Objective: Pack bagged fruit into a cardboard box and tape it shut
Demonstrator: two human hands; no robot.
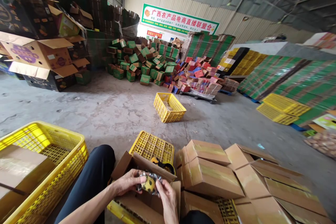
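Facing open floor [123, 112] beyond the far edge of the gridded yellow crate [150, 146], with stacked cartons [211, 178] crowding the right edge of the open carton [143, 161], I hold my left hand [128, 182] and right hand [167, 196] over its mouth, angled inward, both pinched firmly on the clear-wrapped, dark-spotted yellow packet [148, 184].

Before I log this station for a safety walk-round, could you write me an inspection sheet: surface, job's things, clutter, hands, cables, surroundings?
Surface: grey floor, with darker patches.
Job's things: spotted yellow item in clear film, above an open carton.
Clutter: brown cartons on the right; yellow-and-black object, partly hidden, behind the open carton.
Grip: left hand and right hand hold the item between them.
Cables: nothing seen near the hands.
Surroundings: heaped green boxes; banner on the far wall.
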